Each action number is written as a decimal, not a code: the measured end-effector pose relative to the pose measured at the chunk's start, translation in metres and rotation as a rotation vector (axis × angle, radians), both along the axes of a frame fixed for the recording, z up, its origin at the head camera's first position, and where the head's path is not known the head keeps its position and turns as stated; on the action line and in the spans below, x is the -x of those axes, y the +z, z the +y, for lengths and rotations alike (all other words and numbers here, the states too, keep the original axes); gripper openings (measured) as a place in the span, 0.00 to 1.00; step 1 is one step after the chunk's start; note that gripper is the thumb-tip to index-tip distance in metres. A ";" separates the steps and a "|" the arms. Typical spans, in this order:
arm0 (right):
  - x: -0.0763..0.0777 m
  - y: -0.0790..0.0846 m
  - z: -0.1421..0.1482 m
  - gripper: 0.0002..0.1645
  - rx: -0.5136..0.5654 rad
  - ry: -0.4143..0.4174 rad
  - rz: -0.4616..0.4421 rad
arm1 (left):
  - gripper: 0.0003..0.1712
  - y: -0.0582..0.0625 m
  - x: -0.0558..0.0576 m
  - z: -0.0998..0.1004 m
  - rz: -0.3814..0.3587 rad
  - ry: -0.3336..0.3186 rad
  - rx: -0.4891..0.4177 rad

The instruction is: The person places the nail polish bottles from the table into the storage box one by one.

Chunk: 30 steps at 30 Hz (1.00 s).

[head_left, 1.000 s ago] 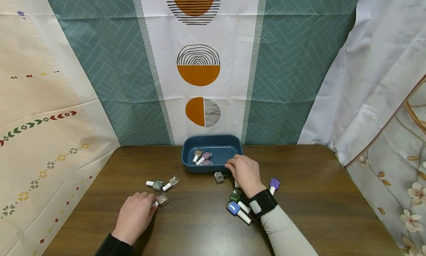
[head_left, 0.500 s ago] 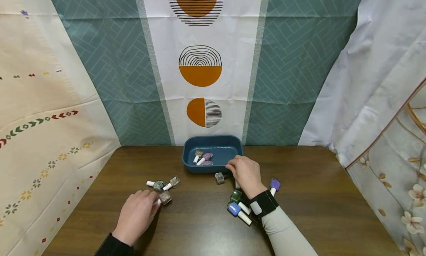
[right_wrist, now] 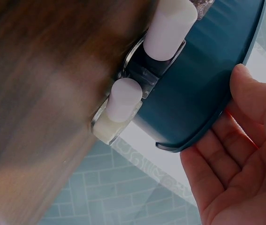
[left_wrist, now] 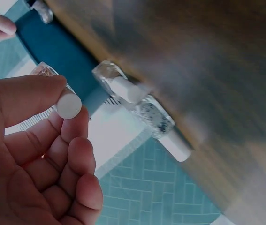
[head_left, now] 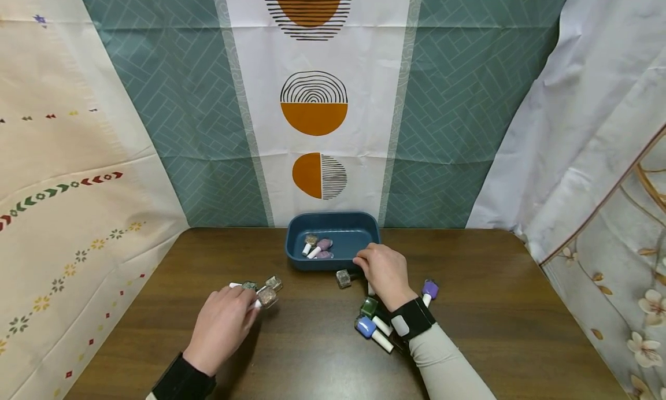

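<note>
My left hand [head_left: 221,326] pinches the white cap of a glittery nail polish bottle [head_left: 267,296] between thumb and fingers, raised off the table. In the left wrist view, the end of its cap [left_wrist: 69,106] points at the camera. Two more glitter polishes, a dark-flecked bottle [left_wrist: 156,117] and a clear-looking bottle [left_wrist: 108,71], lie beyond it. My right hand [head_left: 384,273] grips the rim of a blue tray [head_left: 317,265] at its front right corner; the right wrist view shows thumb and fingers on either side of the rim [right_wrist: 208,126]. Several polishes, including a purple bottle [head_left: 325,244], lie inside the tray.
Before the tray lies a silver glitter polish [head_left: 343,278]. Near my right wrist are a green bottle [head_left: 369,306], a blue bottle [head_left: 366,326] and a violet bottle [head_left: 429,288]. Patterned cloth [head_left: 442,157] hangs behind the wooden table [head_left: 302,354].
My left hand has lifted the glitter polish and moved it rightward and slightly forward, now partly covering the other two bottles. The right hand stays at the tray.
</note>
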State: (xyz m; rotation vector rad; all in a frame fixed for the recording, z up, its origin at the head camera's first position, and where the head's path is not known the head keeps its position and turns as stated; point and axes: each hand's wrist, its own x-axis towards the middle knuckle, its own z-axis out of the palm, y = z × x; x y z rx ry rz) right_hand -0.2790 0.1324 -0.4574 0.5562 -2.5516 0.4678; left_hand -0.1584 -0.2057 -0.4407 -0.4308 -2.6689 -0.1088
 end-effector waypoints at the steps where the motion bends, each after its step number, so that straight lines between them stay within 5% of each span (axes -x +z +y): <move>1: 0.000 0.000 0.000 0.05 0.001 -0.001 0.002 | 0.13 0.001 0.001 0.002 0.002 -0.002 -0.001; 17: 0.001 -0.002 0.002 0.05 0.007 -0.001 0.017 | 0.14 0.015 0.019 0.025 -0.024 -0.013 -0.037; 30: 0.000 -0.001 0.000 0.05 0.011 0.007 0.013 | 0.13 0.028 0.040 0.035 0.023 -0.059 -0.042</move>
